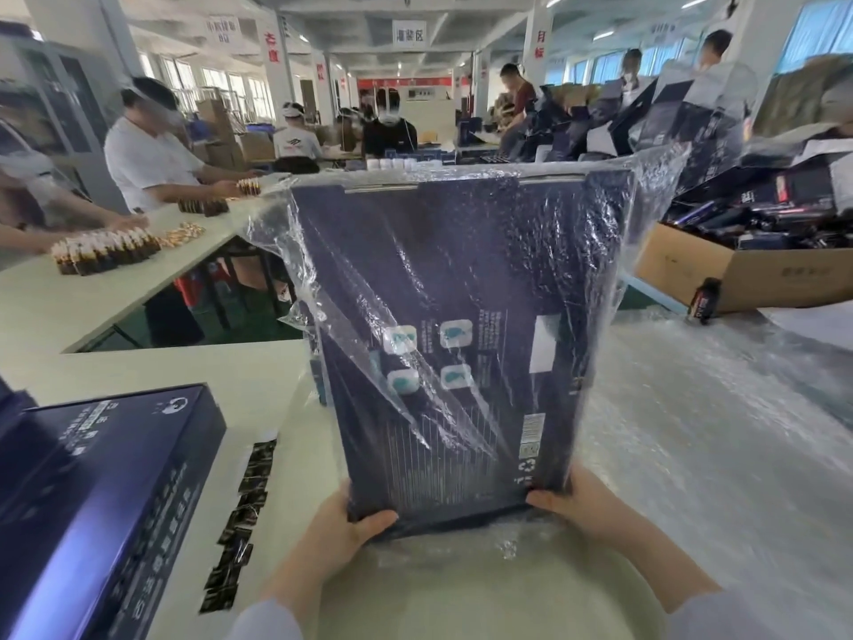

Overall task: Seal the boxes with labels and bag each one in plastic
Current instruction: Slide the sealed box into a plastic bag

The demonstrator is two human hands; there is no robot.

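Step in hand: I am bagging the box (pixel 457 344), which I hold tilted up in front of me above the tabletop (pixel 258 376), its printed back facing me.
Left hand: my left hand (pixel 344 533) grips the near left corner of the box, thumb over the face, the other fingers hidden underneath.
Right hand: my right hand (pixel 577 501) is clamped on the near right corner in the same way, thumb on top.
Plastic bag: the plastic bag (pixel 295 251) already covers the far end and most of the face; it hangs loose and creased down the left side, and its mouth seems to lie near my hands.
How to do it well: I judge it best to keep both corners pinched evenly so the box does not twist, and let it slide fully to the bottom of the bag before dealing with the loose plastic.
Risk: the film looks thin and clingy; a sharp corner could catch or tear it if I force it.
Labels: a strip of labels (pixel 240 515) lies on the tabletop just left of my hands, ready for sealing.
Next box: another dark box (pixel 106 496) lies flat at my left, not bagged.
Right side: sheets of bubble wrap (pixel 720 436) cover the tabletop there, a soft place to lay the bagged box.
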